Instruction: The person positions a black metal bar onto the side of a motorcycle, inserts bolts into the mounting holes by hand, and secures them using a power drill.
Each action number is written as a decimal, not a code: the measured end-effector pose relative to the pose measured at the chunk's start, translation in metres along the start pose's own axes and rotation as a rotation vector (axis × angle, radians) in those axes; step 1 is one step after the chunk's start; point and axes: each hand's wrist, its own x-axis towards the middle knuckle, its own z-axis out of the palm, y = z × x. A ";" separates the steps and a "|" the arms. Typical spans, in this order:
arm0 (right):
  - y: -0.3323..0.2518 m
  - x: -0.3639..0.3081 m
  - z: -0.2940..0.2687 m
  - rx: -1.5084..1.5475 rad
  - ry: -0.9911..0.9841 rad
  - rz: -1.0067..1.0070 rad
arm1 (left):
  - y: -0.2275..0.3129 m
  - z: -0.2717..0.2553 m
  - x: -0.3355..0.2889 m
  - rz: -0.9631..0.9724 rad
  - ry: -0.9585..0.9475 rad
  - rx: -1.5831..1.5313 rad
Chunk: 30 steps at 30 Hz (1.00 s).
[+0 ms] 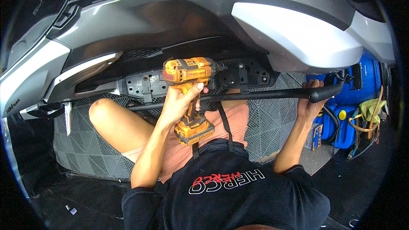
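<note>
My left hand (179, 104) is wrapped round the grip of an orange and black cordless impact driver (187, 71). The tool's nose points right, toward a dark bracket plate with holes and bolts (254, 76) under a vehicle's bodywork. Below that plate a long black tubular bar (255, 95) runs across from left to right. My right hand (309, 104) grips the bar near its thick, bent right end, with part of the fingers hidden behind it. A second perforated bracket plate (136, 86) sits left of the driver. The driver's bit tip is hard to make out against the dark underside.
Silver and dark grey body panels (294, 34) overhang the work from above. My bent leg (121, 123) rests on the grey patterned floor tiles (76, 145). On the right stand blue cases (366, 81), a small box (314, 136), and a yellow-green cloth (371, 110).
</note>
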 end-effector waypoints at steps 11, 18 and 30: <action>0.000 0.000 0.006 -0.002 0.030 -0.046 | 0.008 0.006 -0.005 -0.010 0.021 0.023; -0.001 -0.001 0.003 0.075 0.019 -0.021 | 0.008 0.007 -0.002 -0.030 -0.003 0.079; 0.000 -0.002 -0.015 0.148 -0.038 -0.003 | 0.047 0.015 0.015 -0.080 -0.021 0.226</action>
